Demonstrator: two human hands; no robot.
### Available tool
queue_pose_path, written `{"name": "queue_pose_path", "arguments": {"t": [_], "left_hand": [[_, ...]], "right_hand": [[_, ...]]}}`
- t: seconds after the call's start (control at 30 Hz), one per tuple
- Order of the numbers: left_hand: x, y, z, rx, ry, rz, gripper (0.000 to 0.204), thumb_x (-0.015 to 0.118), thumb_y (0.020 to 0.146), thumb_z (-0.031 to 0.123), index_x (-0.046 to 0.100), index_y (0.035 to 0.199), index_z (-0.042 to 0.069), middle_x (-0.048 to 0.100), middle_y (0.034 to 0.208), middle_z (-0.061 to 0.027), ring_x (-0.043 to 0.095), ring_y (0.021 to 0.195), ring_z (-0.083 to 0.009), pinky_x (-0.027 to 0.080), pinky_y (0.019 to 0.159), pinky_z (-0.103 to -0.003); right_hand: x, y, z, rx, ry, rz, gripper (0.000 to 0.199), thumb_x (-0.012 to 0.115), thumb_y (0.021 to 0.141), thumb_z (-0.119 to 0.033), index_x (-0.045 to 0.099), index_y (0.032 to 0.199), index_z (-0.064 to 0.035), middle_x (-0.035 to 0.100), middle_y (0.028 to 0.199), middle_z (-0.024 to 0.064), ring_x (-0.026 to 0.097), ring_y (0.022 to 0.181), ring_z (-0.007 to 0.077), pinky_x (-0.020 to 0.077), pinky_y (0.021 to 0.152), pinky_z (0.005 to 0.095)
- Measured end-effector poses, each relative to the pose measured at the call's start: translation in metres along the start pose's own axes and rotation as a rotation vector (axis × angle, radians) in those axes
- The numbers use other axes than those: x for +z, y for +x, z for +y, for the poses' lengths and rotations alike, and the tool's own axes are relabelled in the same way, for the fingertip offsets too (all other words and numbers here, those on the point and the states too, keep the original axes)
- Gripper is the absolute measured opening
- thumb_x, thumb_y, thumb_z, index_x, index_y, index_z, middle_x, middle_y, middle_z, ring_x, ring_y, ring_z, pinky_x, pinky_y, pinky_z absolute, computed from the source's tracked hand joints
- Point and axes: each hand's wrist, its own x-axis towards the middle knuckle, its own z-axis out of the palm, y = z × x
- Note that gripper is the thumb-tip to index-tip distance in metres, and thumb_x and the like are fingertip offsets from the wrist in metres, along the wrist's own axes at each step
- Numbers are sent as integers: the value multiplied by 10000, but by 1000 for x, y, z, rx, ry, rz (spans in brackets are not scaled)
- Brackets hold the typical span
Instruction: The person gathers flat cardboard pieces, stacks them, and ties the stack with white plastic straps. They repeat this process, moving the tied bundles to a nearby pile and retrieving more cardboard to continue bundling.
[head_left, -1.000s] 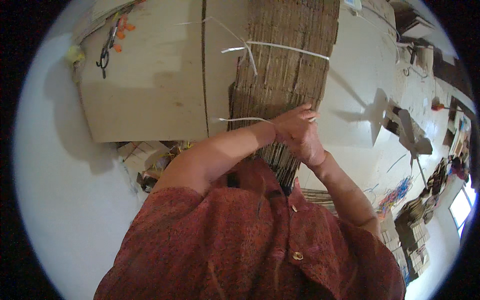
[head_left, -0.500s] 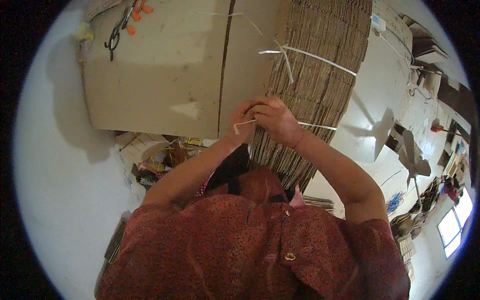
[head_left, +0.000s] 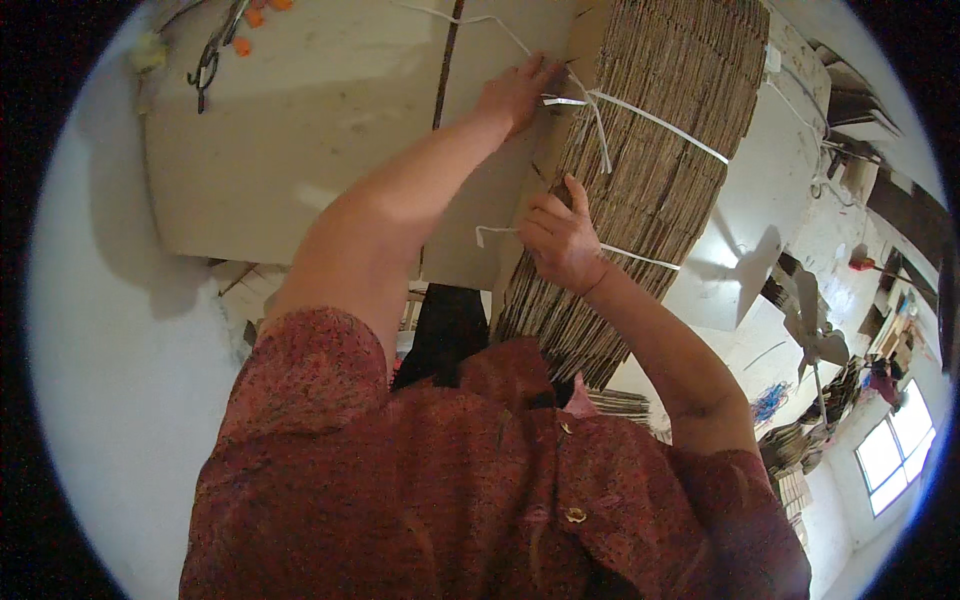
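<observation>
Pale concrete floor (head_left: 120, 330) spreads below you, with a broad flat sheet of brown cardboard (head_left: 300, 150) lying on it. At the sheet's far left corner lie a pair of dark scissors (head_left: 208, 62) and a few small orange bits (head_left: 255, 18).

Just right of the sheet, and resting against its edge, sits the thick stack of flattened brown corrugated cardboard (head_left: 650, 150). Two white plastic straps cross it: the far strap (head_left: 650, 118) and the near strap (head_left: 640, 258), each with a loose end trailing off the stack's left side.

Your left hand (head_left: 515, 90) reaches out over the sheet to the stack's far left edge, and its grip is closed on the far strap where the loose end meets the band. Your right hand (head_left: 558, 238) lies on the stack's nearer left edge, fingers curled, its grip pinching the near strap beside its loose tail.

Off to the right, well apart from the stack, you can see a standing fan (head_left: 815, 340) on the floor and bright windows (head_left: 890, 460) at the wall.
</observation>
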Motion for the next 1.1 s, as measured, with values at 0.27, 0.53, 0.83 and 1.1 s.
{"name": "queue_pose_path", "arguments": {"t": [0.27,0.53,0.83,1.1], "left_hand": [[-4,-3,-11,-92,69,-355,181,490,735,72,560,899,39,564,913,-188,550,856,-354,450,703,-424],[-19,4,0,-146,220,-381,196,483,728,89,576,898,61,583,892,-172,565,839,-335,466,697,-403],[-11,16,16,26,138,-470,170,502,736,137,590,856,55,593,815,-187,579,772,-345,469,617,-408],[-58,9,-78,276,190,-123,146,485,741,142,561,798,31,584,797,-172,567,720,-313,437,631,-442]], "right_hand": [[-11,-1,-6,29,78,28,209,635,572,-29,553,761,-65,560,776,44,532,870,233,214,922,554],[-20,-8,-10,5,157,23,142,632,617,-118,555,725,-67,549,717,43,542,841,233,183,918,567],[-39,33,42,0,-189,-87,122,623,666,-219,571,702,-115,531,805,1,446,1021,228,159,917,617],[-31,24,49,15,-269,-14,76,605,681,-231,592,707,-160,551,814,-27,418,1084,217,220,894,631]]}}
